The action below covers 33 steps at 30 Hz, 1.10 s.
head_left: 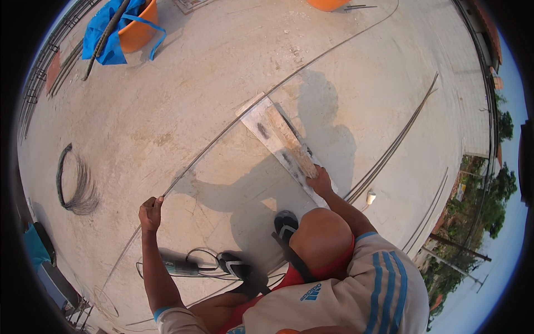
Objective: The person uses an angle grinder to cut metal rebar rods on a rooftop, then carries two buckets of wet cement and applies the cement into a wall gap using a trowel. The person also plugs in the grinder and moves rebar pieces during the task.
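Note:
My left hand [151,211] is closed round a long thin steel rod [211,146], which runs diagonally from the lower left to the top right and crosses the upper end of a pale board [258,127]. A narrower wooden strip [283,133] lies lengthwise on that board. My right hand [320,179] grips the near end of the strip. Beside my feet, a dark corded power tool [181,267] lies on the concrete floor [133,106], among loops of cable.
A coil of wire [75,189] lies at the left. An orange tub [139,32] with blue sheeting stands top left, another tub [328,3] at the top. Loose rods [392,136] and a white cup [371,196] are at right. The floor's edge, railings and trees lie along the rim.

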Tool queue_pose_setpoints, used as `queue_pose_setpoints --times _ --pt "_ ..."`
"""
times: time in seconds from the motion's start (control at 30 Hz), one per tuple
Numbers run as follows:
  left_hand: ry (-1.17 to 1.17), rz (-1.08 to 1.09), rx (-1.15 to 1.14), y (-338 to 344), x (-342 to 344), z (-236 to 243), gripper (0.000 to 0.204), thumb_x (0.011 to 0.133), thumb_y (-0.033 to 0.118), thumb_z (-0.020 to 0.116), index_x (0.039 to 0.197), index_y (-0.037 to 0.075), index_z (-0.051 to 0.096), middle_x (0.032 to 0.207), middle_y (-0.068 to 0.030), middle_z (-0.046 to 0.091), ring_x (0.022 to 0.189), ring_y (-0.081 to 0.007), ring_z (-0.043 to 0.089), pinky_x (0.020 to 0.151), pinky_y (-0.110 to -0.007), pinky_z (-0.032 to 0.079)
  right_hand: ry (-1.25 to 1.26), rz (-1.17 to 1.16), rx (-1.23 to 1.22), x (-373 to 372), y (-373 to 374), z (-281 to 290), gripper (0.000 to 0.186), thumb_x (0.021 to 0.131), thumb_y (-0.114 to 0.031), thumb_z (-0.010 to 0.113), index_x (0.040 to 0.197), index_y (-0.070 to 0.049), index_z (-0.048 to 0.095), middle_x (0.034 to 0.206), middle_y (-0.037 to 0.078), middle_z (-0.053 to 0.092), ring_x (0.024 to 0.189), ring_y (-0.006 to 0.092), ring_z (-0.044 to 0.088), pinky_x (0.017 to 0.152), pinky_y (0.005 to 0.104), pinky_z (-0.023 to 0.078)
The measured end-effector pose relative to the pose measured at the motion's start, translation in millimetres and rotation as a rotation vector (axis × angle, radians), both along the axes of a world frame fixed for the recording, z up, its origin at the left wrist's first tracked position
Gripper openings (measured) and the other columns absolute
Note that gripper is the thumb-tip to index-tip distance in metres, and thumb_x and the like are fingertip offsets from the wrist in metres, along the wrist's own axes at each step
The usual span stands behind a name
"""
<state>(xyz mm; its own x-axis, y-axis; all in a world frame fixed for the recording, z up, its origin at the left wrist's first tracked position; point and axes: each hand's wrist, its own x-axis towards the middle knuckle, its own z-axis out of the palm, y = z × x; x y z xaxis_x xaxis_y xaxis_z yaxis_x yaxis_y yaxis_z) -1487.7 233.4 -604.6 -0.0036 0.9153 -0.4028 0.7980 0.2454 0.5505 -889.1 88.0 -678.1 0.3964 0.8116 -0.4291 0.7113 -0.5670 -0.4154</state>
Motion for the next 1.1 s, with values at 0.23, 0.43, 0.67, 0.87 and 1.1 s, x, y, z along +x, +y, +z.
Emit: queue_pose_setpoints --times 0.23,0.43,0.67,0.87,1.1 --pt "0.177 0.006 0.036 8 11 37 0.056 0.091 0.053 0.056 0.068 0.002 0.053 0.06 -0.0172 0.051 0.055 -0.0305 0.049 0.057 -0.042 0.041 -0.041 0.124 0.097 -5 94 -9 0.059 0.072 -0.026 0.071 0.126 -0.011 0.055 0.107 0.021 0.057 0.106 0.0387 0.056 0.091 0.0473 0.046" --pt "0.163 0.021 0.008 5 25 29 0.058 0.09 0.056 0.054 0.069 0.002 0.054 0.062 -0.0171 0.054 0.058 -0.0336 0.052 0.059 -0.044 0.043 -0.159 0.185 0.234 0 191 -8 0.059 0.074 -0.029 0.071 0.126 -0.008 0.054 0.108 0.021 0.058 0.104 0.0384 0.057 0.091 0.0468 0.046" --pt "0.217 0.094 -0.075 -20 25 -27 0.039 0.089 0.044 0.059 0.093 0.007 0.069 0.095 -0.0155 0.068 0.092 -0.0342 0.064 0.084 -0.047 0.047 -0.118 0.304 0.183 18 221 -55 0.072 0.078 -0.031 0.07 0.135 0.0 0.038 0.12 0.03 0.054 0.114 0.0446 0.053 0.095 0.0486 0.044" --pt "0.298 0.111 -0.257 -23 41 -39 0.035 0.093 0.04 0.055 0.112 0.012 0.065 0.118 -0.0096 0.062 0.116 -0.0278 0.054 0.101 -0.053 0.035 -0.037 0.314 0.058 54 194 -74 0.078 0.084 -0.032 0.065 0.139 0.007 0.027 0.133 0.033 0.047 0.125 0.0448 0.047 0.104 0.0456 0.039" --pt "0.348 0.184 -0.244 -52 34 -46 0.033 0.094 0.037 0.054 0.115 0.014 0.064 0.12 -0.0092 0.061 0.118 -0.0282 0.053 0.103 -0.059 0.03 -0.08 0.337 -0.019 47 207 -71 0.083 0.082 -0.037 0.066 0.14 0.009 0.029 0.136 0.032 0.044 0.127 0.0427 0.045 0.105 0.0436 0.037"
